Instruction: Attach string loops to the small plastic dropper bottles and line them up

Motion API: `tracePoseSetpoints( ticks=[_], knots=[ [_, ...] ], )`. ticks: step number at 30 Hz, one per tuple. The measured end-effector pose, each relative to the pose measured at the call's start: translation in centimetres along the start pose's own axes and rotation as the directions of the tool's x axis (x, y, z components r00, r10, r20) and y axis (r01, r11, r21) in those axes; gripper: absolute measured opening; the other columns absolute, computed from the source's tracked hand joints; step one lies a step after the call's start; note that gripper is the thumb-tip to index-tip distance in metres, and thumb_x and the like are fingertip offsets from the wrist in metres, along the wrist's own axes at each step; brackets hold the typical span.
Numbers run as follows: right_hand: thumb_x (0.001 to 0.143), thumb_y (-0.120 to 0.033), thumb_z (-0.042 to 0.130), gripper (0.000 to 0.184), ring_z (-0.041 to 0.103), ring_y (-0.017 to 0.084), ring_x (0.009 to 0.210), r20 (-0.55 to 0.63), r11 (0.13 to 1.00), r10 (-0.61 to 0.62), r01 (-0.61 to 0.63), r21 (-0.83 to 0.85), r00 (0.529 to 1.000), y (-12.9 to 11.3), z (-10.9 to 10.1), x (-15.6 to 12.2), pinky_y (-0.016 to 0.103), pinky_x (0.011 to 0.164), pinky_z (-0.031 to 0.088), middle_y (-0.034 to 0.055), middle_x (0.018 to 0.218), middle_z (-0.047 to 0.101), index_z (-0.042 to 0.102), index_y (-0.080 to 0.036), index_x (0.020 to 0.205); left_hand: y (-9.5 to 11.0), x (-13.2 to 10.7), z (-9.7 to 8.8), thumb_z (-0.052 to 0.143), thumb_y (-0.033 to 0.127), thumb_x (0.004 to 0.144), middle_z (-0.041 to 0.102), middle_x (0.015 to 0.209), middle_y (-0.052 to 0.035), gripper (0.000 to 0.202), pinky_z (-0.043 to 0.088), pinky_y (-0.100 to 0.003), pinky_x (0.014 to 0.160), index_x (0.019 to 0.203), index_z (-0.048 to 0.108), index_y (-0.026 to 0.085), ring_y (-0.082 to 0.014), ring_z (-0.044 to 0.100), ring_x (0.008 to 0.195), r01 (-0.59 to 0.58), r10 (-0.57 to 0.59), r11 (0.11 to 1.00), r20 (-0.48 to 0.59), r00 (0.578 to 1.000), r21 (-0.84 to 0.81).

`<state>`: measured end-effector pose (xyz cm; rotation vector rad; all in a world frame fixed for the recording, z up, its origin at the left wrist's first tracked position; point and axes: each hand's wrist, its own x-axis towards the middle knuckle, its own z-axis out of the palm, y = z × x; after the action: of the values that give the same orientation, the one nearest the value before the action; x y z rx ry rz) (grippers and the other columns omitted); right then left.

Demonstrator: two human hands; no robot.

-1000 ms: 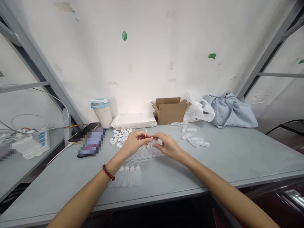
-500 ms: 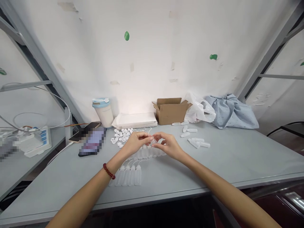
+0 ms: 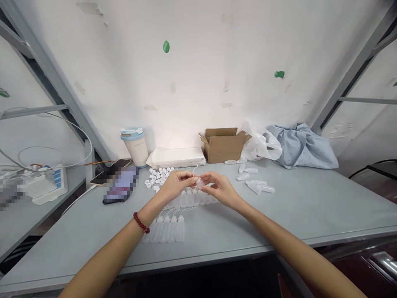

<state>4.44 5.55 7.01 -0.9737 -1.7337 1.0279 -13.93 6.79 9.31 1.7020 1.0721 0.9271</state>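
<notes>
My left hand and my right hand meet over the middle of the grey table. Between their pinched fingertips is a small clear plastic bottle with a thin white cap loop sticking up. A red bead bracelet circles my left wrist. Under the hands lies a row of capped small bottles. A second row of bottles lies nearer to me. A pile of white caps sits just left of my left hand.
Loose clear bottles lie to the right. At the back stand a lidded cup, a flat white stack, an open cardboard box, a white plastic bag and blue cloth. Phones lie at left.
Both hands stay together over the bottle rows. The small bottle between the fingertips has turned slightly and its white loop now sticks up a little higher.
</notes>
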Motion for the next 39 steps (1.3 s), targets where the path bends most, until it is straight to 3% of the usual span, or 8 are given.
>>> tracePoseSetpoints(
  ticks=[6, 12, 20, 26, 31, 35, 39],
  knots=[
    [0.075, -0.034, 0.064, 0.033, 0.061, 0.015, 0.076, 0.075, 0.989, 0.052, -0.062, 0.133, 0.996, -0.4, -0.1, -0.1, 0.027, 0.057, 0.051, 0.0054, 0.089, 0.063, 0.055, -0.017, 0.102, 0.0, 0.1, 0.2, 0.066, 0.039, 0.072, 0.064, 0.064, -0.0023, 0.025, 0.050, -0.030, 0.070, 0.068, 0.067, 0.015, -0.0154, 0.061, 0.065, 0.045, -0.052, 0.989, -0.052, 0.997, -0.139],
    [0.079, -0.035, 0.060, 0.032, 0.063, 0.015, 0.074, 0.150, 0.971, 0.040, -0.074, 0.228, 0.988, -0.5, -0.3, -0.1, 0.027, 0.058, 0.051, 0.0039, 0.082, 0.065, 0.053, -0.018, 0.105, 0.0, 0.3, 0.0, 0.071, 0.040, 0.067, 0.064, 0.067, -0.0035, 0.027, 0.053, -0.031, 0.069, 0.071, 0.067, 0.013, -0.0150, 0.061, 0.064, 0.058, -0.092, 0.970, -0.135, 0.987, -0.236],
    [0.080, -0.033, 0.060, 0.034, 0.063, 0.014, 0.073, 0.284, 0.825, 0.076, -0.220, 0.520, 0.956, -0.1, -1.1, 0.3, 0.027, 0.061, 0.049, 0.0074, 0.093, 0.067, 0.050, -0.020, 0.110, 0.3, 0.2, 0.0, 0.070, 0.040, 0.067, 0.065, 0.068, -0.0037, 0.026, 0.053, -0.030, 0.066, 0.071, 0.068, 0.014, -0.0160, 0.061, 0.067, 0.035, -0.069, 0.970, -0.133, 0.989, -0.239],
    [0.079, -0.027, 0.062, 0.030, 0.059, 0.012, 0.066, 0.294, 0.752, 0.099, -0.265, 0.603, 0.951, -0.2, -1.1, 0.3, 0.025, 0.058, 0.045, 0.0070, 0.090, 0.067, 0.054, -0.019, 0.106, 0.2, 0.1, 0.1, 0.066, 0.037, 0.072, 0.065, 0.074, -0.0048, 0.024, 0.051, -0.029, 0.069, 0.075, 0.067, 0.014, -0.0165, 0.062, 0.072, 0.000, -0.029, 0.972, -0.118, 0.993, -0.234],
    [0.075, -0.031, 0.066, 0.034, 0.060, 0.013, 0.065, 0.227, 0.773, 0.132, -0.244, 0.585, 0.965, -0.1, -0.9, 0.3, 0.026, 0.059, 0.044, 0.0066, 0.088, 0.067, 0.054, -0.020, 0.105, 0.8, -0.1, 0.3, 0.058, 0.036, 0.077, 0.061, 0.077, -0.0042, 0.022, 0.051, -0.028, 0.062, 0.079, 0.062, 0.015, -0.0164, 0.060, 0.072, -0.046, 0.012, 0.962, -0.128, 0.992, -0.270],
    [0.071, -0.033, 0.070, 0.037, 0.059, 0.013, 0.063, 0.138, 0.829, 0.128, -0.183, 0.529, 0.982, -0.2, -0.7, 0.3, 0.027, 0.059, 0.043, 0.0027, 0.079, 0.066, 0.053, -0.020, 0.102, 1.2, -0.5, 0.6, 0.055, 0.038, 0.078, 0.047, 0.055, 0.0045, 0.022, 0.044, -0.025, 0.049, 0.080, 0.060, 0.016, -0.0103, 0.048, 0.047, -0.039, 0.030, 0.995, -0.096, 0.995, -0.090],
    [0.070, -0.032, 0.070, 0.036, 0.058, 0.013, 0.065, 0.072, 0.880, 0.094, -0.117, 0.461, 0.993, -0.5, -0.5, 0.3, 0.027, 0.059, 0.043, 0.0011, 0.078, 0.064, 0.053, -0.021, 0.100, 0.9, -0.8, 0.7, 0.063, 0.041, 0.073, 0.040, 0.052, 0.0064, 0.024, 0.033, -0.022, 0.046, 0.081, 0.063, 0.018, -0.0086, 0.039, 0.046, -0.111, 0.129, 0.985, -0.133, 0.983, 0.130]
  ],
)
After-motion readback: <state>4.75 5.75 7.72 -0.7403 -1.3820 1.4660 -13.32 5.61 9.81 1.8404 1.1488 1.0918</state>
